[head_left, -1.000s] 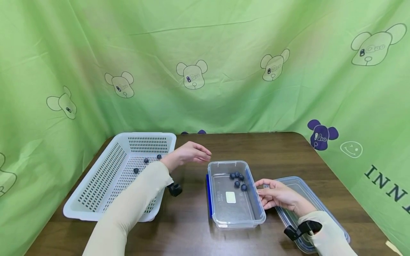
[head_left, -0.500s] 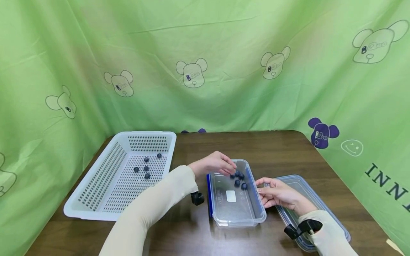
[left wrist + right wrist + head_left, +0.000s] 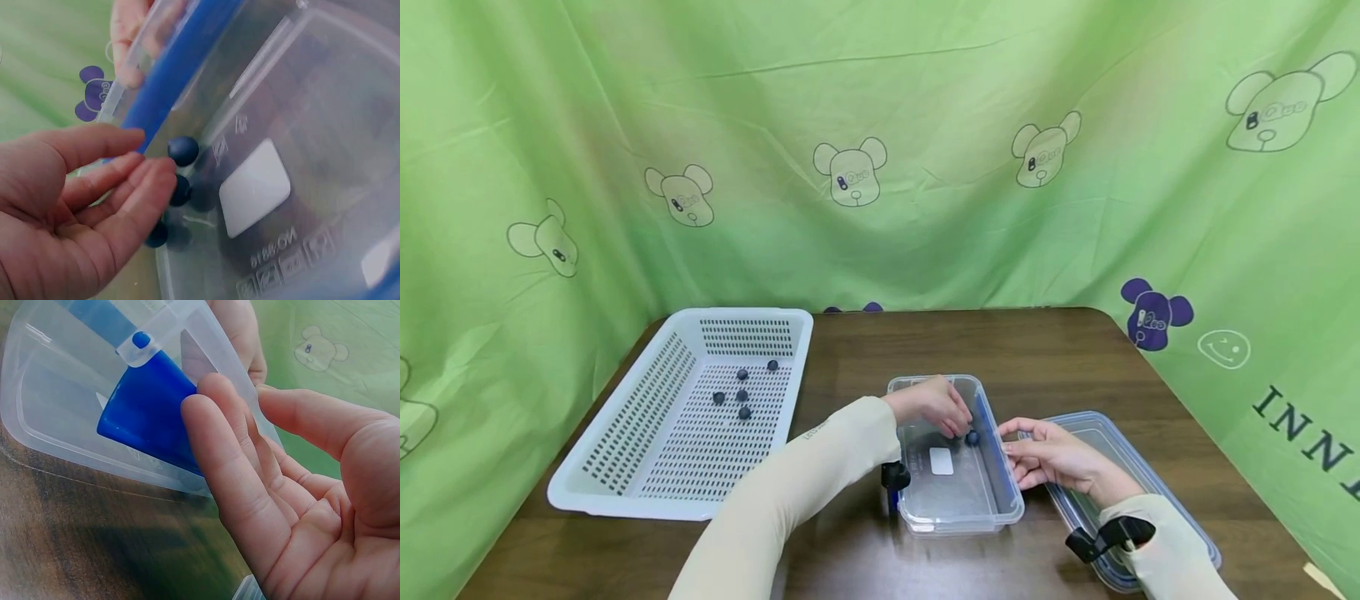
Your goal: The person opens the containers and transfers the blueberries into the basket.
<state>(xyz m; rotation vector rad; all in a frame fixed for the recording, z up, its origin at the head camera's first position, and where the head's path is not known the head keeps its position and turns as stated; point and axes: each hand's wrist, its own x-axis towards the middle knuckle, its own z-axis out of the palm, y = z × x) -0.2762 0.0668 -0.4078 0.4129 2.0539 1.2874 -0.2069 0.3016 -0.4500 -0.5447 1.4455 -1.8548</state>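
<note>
left hand [image 3: 934, 405]: in tub [image 3: 957, 493], fingers loosely bent, touching berries [image 3: 182, 150], grip unclear | right hand [image 3: 1048, 457]: fingers straight against tub side | basket [image 3: 625, 433]: five berries

Berries [image 3: 183, 150] in the box [image 3: 992, 500]: the left hand [image 3: 934, 403] covered most of them.
Lid [image 3: 1120, 450]: partly hidden under the right hand [image 3: 1051, 457].

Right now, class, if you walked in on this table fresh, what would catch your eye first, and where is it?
The left hand reaches into the clear container at the table's middle, its fingertips among dark blue berries. The right hand rests against the container's right side. To the left stands a white perforated basket with five more berries on its floor.
</note>
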